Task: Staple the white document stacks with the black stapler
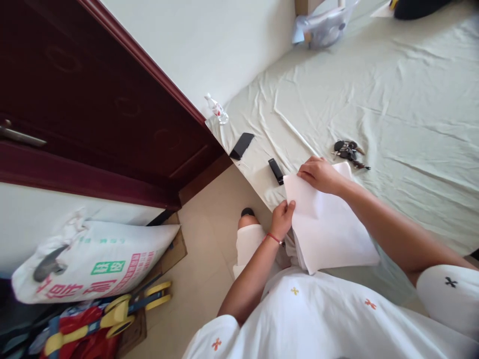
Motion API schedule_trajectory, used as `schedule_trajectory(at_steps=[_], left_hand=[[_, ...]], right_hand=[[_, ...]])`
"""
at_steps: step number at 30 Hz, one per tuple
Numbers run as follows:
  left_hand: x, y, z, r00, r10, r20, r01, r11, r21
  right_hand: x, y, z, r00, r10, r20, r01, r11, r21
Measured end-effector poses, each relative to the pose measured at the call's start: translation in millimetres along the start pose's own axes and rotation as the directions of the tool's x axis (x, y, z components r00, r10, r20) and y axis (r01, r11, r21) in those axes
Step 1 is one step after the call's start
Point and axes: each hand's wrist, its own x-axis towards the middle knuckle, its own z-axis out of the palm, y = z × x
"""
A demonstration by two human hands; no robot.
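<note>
White paper sheets [333, 234] lie in a loose stack across my lap and the edge of the cloth-covered surface. My left hand [282, 219] grips the left edge of the paper, its thumb pressed on top and its fingers underneath. At the far edge, my right hand [320, 174] is closed on the sheets with bent fingers; the fingertips are partly hidden. A small black object [276, 171] rests just left of the paper. Beyond my right hand lies a bunch of keys [349, 149].
A pale green cloth [404, 104] covers the wide surface. On it are a dark flat object [242, 145], a clear bottle [217, 109] and a transparent basket [325, 30]. A dark red door [93, 94] stands left, above a white sack [108, 254] and a yellow-wheeled toy [118, 314].
</note>
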Motion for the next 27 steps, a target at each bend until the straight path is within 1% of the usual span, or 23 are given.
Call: schedule_trajectory(at_steps=[2,4,7,9,11,12,13,14,15,17,19,22,24,27], left_hand=[[-12,-2,-3.3,1.0,0.008,0.015,-0.009,0.999,0.036],[-23,-6,-7.0,1.0,0.023,-0.009,-0.023,0.995,0.094],[-32,-15,-11.9,0.998,0.033,-0.044,-0.028,0.993,0.116],[-33,-21,-14.8,0.996,0.015,-0.085,-0.009,0.998,0.069],[-32,-26,-17.8,0.99,-0.027,-0.136,0.022,0.999,-0.037],[-30,-28,-19.3,0.987,-0.05,-0.153,0.035,0.994,-0.101],[-28,-30,-20.9,0.984,-0.07,-0.164,0.043,0.986,-0.161],[-26,-31,-22.3,0.981,-0.085,-0.174,0.047,0.977,-0.208],[-24,-32,-23.4,0.978,-0.097,-0.186,0.05,0.969,-0.24],[-20,-32,-24.4,0.969,-0.122,-0.215,0.059,0.958,-0.281],[-15,-30,-23.4,0.955,-0.154,-0.254,0.07,0.948,-0.311],[-10,-25,-19.4,0.931,-0.161,-0.327,0.061,0.953,-0.296],[-8,-22,-16.7,0.924,-0.139,-0.356,0.052,0.968,-0.245],[-5,-22,-14.6,0.932,-0.148,-0.331,0.063,0.965,-0.253]], right_hand=[[1,-4,-7,0.996,0.002,-0.093,0.001,1.0,0.024],[1,-6,-10,0.983,0.025,-0.181,-0.018,0.999,0.039],[-6,-6,-8,0.949,0.057,-0.31,-0.047,0.998,0.04],[-17,-2,-3,0.901,0.092,-0.424,-0.085,0.996,0.035],[-33,7,6,0.83,0.164,-0.533,-0.154,0.986,0.064],[-42,12,12,0.796,0.219,-0.564,-0.192,0.976,0.107],[-52,18,18,0.771,0.282,-0.57,-0.225,0.959,0.17],[-61,23,23,0.757,0.351,-0.551,-0.253,0.935,0.247],[-69,28,29,0.752,0.414,-0.512,-0.278,0.904,0.324],[-83,36,39,0.765,0.497,-0.409,-0.314,0.843,0.437],[-91,39,45,0.794,0.516,-0.322,-0.339,0.815,0.47],[-97,38,49,0.834,0.5,-0.234,-0.362,0.815,0.452],[-98,37,50,0.842,0.495,-0.213,-0.369,0.818,0.441],[-97,38,52,0.842,0.495,-0.216,-0.379,0.826,0.417]])
